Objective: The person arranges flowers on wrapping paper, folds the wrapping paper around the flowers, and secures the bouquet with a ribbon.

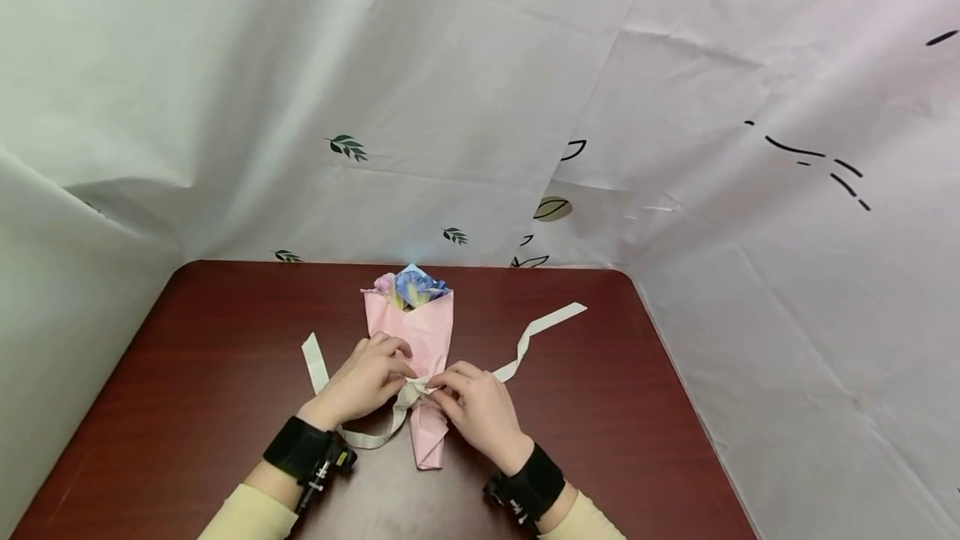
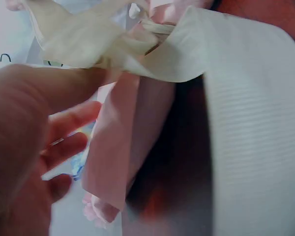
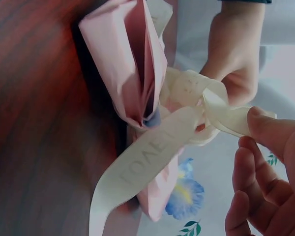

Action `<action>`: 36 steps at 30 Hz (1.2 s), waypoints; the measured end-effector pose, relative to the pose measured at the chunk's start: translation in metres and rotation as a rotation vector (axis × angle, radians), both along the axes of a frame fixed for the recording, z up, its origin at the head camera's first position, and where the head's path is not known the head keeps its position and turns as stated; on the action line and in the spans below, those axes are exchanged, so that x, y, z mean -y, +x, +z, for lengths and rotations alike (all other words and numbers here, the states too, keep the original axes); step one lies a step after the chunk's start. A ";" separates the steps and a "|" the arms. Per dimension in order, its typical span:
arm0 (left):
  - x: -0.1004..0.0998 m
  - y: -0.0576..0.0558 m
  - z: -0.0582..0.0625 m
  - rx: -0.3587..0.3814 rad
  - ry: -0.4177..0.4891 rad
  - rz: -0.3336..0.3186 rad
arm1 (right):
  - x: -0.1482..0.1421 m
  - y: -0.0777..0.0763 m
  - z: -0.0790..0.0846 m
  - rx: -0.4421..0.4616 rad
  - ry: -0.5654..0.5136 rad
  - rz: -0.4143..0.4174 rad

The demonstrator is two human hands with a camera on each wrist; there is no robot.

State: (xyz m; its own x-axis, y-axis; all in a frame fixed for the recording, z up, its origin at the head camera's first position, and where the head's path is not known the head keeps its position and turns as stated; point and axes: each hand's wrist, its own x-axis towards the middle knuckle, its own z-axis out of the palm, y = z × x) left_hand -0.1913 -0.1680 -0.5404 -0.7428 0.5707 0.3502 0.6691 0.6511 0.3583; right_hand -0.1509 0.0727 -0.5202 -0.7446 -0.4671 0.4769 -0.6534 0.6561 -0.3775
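A small bouquet lies on the table, its blue iris-like flower (image 1: 420, 286) and pink bloom (image 1: 385, 282) at the far end. Pink paper (image 1: 423, 332) wraps it and narrows toward the person. Around its waist runs a cream ribbon (image 1: 409, 395), looped and crossed into a knot. My left hand (image 1: 366, 380) pinches ribbon on the left of the knot, thumb against the fabric in the left wrist view. From the right, my right hand (image 1: 482, 411) pinches a ribbon loop (image 3: 231, 118) between thumb and forefinger. Printed letters show on a hanging ribbon tail (image 3: 147, 155).
One ribbon end (image 1: 555, 317) trails far right over the dark red table (image 1: 600, 407); another end (image 1: 315, 363) sticks out beyond the left wrist. Pale printed cloth (image 1: 465, 107) hangs behind and beside the table. Black straps with small cameras (image 1: 341, 458) circle both wrists.
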 end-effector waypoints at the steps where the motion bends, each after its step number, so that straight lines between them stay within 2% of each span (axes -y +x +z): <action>1: 0.000 0.001 0.001 -0.015 0.017 0.012 | -0.001 -0.001 0.001 0.021 -0.008 -0.010; 3: 0.000 0.002 0.001 -0.040 0.058 0.032 | -0.003 -0.002 0.003 0.069 -0.024 -0.033; 5: -0.001 0.004 0.003 -0.030 0.118 0.049 | -0.006 -0.005 0.003 0.119 -0.039 -0.061; 10: -0.002 0.012 0.005 0.121 0.322 0.067 | -0.014 -0.010 0.000 0.221 -0.062 -0.124; 13: -0.002 0.015 0.007 0.184 0.385 0.115 | -0.016 -0.012 0.000 0.260 -0.091 -0.131; 19: 0.001 0.020 0.012 0.210 0.419 0.272 | -0.021 -0.017 -0.004 0.373 -0.241 -0.159; 22: 0.005 0.023 0.014 0.212 0.424 0.321 | -0.026 -0.020 -0.005 0.408 -0.305 -0.207; 26: 0.010 0.025 0.014 0.199 0.437 0.328 | -0.035 -0.022 -0.007 0.425 -0.339 -0.257; 30: 0.016 0.027 0.011 0.183 0.452 0.314 | -0.045 -0.023 -0.006 0.445 -0.322 -0.259; 36: 0.019 0.029 0.003 0.211 0.430 0.320 | -0.054 -0.021 -0.007 0.567 -0.266 -0.241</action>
State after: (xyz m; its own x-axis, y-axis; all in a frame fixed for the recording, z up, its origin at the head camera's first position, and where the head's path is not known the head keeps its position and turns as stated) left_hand -0.1623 -0.1874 -0.5373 -0.9339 0.1452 0.3266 0.3482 0.5759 0.7397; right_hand -0.1724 0.1268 -0.5268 -0.9826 -0.1771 0.0567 -0.1529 0.5959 -0.7884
